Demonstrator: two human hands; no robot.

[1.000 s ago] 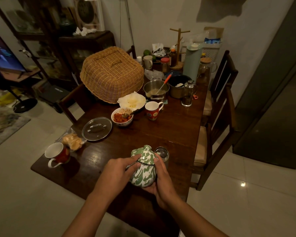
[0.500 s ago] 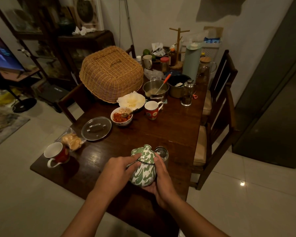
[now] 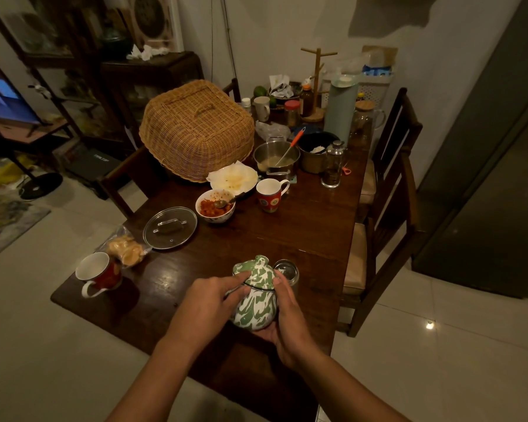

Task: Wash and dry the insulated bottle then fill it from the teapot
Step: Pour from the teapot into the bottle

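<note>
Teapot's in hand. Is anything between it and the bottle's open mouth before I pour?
Nothing visible stands in the way. The teapot, held between the left hand and the right hand, sits directly in front of the bottle. The bottle's uncapped mouth shows just beyond the right hand's fingers.

A home dining room: a dark wooden bench (image 3: 302, 226) with dining chairs (image 3: 390, 190) along the right carries a wicker food cover (image 3: 195, 129), cooking pots (image 3: 276, 158), mugs (image 3: 270, 194) and a bowl of food (image 3: 215, 207). A glass cabinet (image 3: 58, 56) and a lit television (image 3: 0, 99) occupy the upper left.
</note>
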